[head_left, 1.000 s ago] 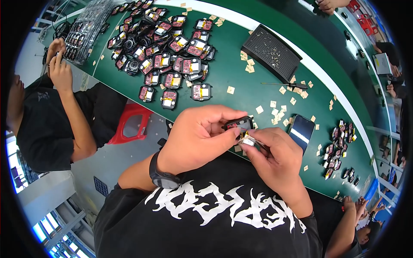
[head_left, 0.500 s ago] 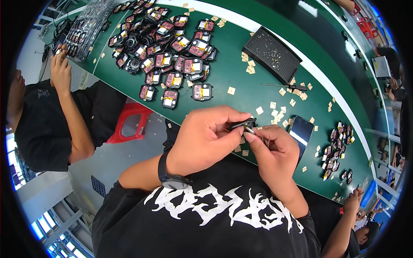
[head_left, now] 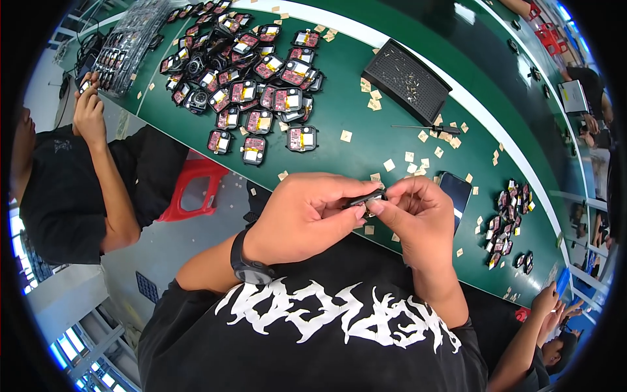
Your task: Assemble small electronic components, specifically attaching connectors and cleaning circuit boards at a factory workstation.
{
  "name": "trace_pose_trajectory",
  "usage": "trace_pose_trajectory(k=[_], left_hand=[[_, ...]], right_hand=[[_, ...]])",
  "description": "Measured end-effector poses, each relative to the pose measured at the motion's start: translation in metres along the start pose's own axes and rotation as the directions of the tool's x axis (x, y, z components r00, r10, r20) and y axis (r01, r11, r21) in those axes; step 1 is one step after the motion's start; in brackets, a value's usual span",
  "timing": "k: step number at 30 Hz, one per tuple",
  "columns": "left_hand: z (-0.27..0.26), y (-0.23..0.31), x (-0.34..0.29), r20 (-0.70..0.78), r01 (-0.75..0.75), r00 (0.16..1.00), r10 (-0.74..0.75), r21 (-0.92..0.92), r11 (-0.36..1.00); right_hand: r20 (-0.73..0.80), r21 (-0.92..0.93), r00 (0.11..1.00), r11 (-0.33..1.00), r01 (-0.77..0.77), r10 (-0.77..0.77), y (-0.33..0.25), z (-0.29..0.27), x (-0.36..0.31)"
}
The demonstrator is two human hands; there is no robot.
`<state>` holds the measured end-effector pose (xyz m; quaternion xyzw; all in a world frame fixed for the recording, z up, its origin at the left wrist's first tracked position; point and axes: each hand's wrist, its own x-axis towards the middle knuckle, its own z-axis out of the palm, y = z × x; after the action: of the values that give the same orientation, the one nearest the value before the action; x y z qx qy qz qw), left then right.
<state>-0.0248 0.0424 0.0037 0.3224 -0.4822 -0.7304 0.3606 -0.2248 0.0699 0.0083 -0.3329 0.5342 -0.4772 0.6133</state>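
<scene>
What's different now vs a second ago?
The right hand has moved in: its fingertips are now at the right end of the black watch case. The case has tipped from showing its red inside to nearly edge-on. The silver-white part is mostly hidden; can't tell if it was released. Unchanged: left hand holding the case; black tray, screwdriver, phone.

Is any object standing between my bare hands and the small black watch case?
Nothing visible does. Your left hand pinches the small black watch case directly, and your right hand is at its right end, though fingers hide some contact. The small square cream pieces lie on the green tabletop, not between.
</scene>
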Motion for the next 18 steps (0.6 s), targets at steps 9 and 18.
trace_pose_trajectory(k=[9,18], left_hand=[[-0.009,0.000,0.003,0.032,0.132,0.990,-0.134,0.067,0.989],[0.001,-0.001,0.002,-0.014,0.123,0.991,-0.130,-0.245,0.962]], right_hand=[[0.116,-0.126,0.965,0.967,-0.222,0.237,-0.011,-0.008,0.010],[0.126,0.063,0.977,0.981,-0.183,0.174,-0.018,-0.010,-0.006]])
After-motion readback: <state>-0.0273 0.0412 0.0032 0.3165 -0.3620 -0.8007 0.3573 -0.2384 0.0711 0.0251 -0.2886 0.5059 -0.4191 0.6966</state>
